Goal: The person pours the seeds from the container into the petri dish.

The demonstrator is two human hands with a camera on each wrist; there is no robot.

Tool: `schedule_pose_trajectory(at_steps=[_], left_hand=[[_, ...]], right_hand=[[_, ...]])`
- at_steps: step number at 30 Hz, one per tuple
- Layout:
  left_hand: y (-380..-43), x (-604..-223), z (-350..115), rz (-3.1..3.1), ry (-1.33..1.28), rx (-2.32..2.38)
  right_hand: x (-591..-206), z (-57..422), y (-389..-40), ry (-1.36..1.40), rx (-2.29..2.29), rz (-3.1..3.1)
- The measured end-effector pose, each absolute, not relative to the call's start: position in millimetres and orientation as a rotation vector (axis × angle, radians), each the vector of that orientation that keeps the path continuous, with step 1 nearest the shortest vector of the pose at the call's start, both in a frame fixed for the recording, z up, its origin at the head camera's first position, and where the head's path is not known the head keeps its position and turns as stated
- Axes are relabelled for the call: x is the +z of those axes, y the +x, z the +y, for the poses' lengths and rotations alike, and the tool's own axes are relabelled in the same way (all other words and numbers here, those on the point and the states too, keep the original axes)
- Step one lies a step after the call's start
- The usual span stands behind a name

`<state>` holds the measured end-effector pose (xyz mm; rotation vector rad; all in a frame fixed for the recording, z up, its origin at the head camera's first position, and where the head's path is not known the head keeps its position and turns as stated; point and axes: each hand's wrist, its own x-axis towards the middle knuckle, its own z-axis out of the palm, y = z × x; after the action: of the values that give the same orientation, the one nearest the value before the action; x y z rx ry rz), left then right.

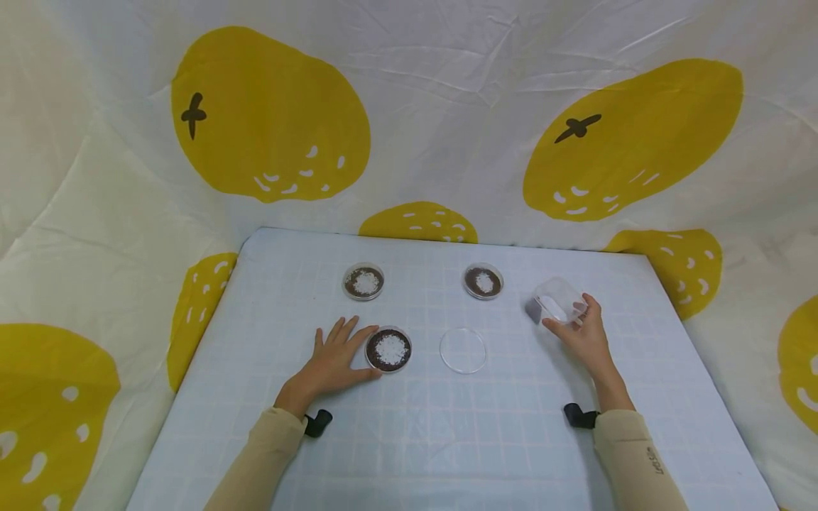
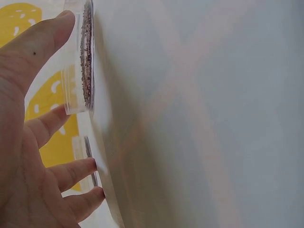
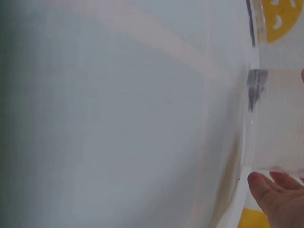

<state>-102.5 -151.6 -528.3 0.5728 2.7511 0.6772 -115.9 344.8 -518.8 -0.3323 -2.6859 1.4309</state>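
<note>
My left hand (image 1: pixel 332 358) holds a petri dish (image 1: pixel 388 350) by its rim, thumb on the near side and index finger on the far side. The other fingers spread out toward the table. Inside the dish lies a dark brown granular layer topped with white bits; from the side, the left wrist view shows the layer in the clear dish (image 2: pixel 87 61). On the right, my right hand (image 1: pixel 586 341) grips a clear plastic box (image 1: pixel 557 298), tilted, with something white and something dark in it. Only part of the box (image 3: pixel 278 123) shows in the right wrist view.
A clear round lid (image 1: pixel 441 350) lies flat between the hands. Two more petri dishes with brown and white contents stand farther back, one at left (image 1: pixel 364 282) and one at right (image 1: pixel 483 281). A patterned cloth (image 1: pixel 422 142) hangs behind the table (image 1: pixel 447 454).
</note>
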Motion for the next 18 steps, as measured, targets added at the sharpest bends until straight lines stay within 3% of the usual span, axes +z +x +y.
schedule_pose_trajectory(at_steps=[18], left_hand=[[-102, -528, -151, 2.738, 0.563, 0.684]], right_hand=[[-496, 337, -109, -0.268, 1.205, -2.647]])
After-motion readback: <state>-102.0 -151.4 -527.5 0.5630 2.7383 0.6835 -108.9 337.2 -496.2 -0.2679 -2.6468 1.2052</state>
